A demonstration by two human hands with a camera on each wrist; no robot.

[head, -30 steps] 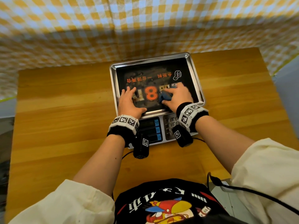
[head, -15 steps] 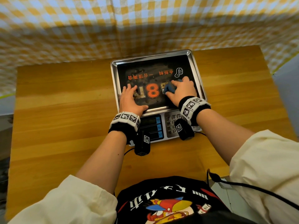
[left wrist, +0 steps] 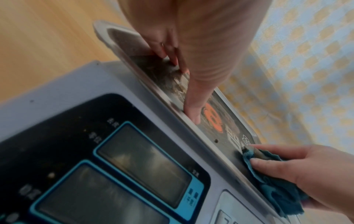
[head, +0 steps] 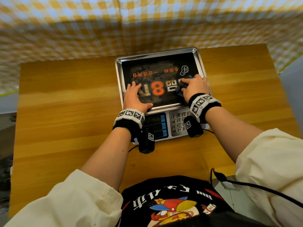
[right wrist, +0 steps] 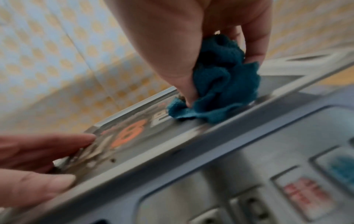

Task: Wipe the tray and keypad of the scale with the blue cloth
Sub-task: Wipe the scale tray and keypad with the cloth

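Observation:
A steel-rimmed scale tray (head: 157, 54) with a black, smudged printed face sits on the scale at the middle of the table. My right hand (head: 195, 86) grips a bunched blue cloth (head: 180, 92) (right wrist: 220, 84) (left wrist: 272, 178) and presses it on the tray's right side near the rim. My left hand (head: 134, 97) lies flat on the tray's near left part, fingers straight, thumb along the front rim. Below the tray are the keypad (head: 178, 122), partly hidden by my right wrist, and the display windows (head: 155, 126) (left wrist: 141, 163).
The scale stands on a wooden table (head: 65, 104) with bare wood on both sides. A yellow-checked curtain (head: 131, 22) hangs right behind the table's far edge. A black cable (head: 246, 184) runs off at the near right.
My right hand has slid the blue cloth from the tray's middle to its right side. The left hand has stayed flat on the near left part.

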